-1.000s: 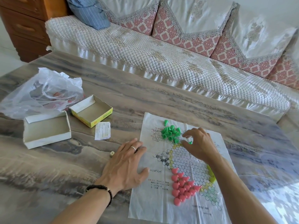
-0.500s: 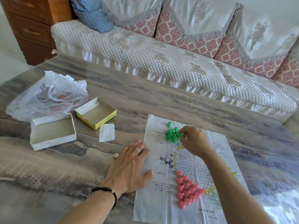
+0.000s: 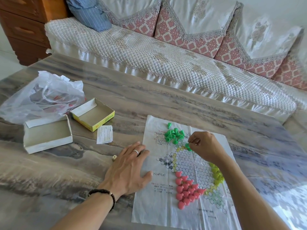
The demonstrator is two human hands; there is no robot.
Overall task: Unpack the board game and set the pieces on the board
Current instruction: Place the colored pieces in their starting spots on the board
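A thin paper game board (image 3: 159, 205) printed with a hexagon grid lies flat on the table. Several pink pieces (image 3: 186, 190) stand on its near corner. Yellow-green pieces (image 3: 216, 174) show at its right side, partly hidden by my right forearm. A loose heap of green pieces (image 3: 174, 134) lies at the far edge. My right hand (image 3: 206, 146) pinches one green piece (image 3: 188, 146) low over the board beside the heap. My left hand (image 3: 127, 171) rests flat, fingers spread, on the board's left edge.
The opened yellow box half (image 3: 93, 113) and the white box half (image 3: 46, 135) sit at left, behind them a crumpled plastic bag (image 3: 43, 95). A small paper slip (image 3: 105, 134) and a die (image 3: 114, 157) lie near my left hand. A sofa (image 3: 166, 63) runs behind the table.
My right hand has gone to the green heap and come back a little with one green piece pinched in its fingers. My left hand has stayed on the board.
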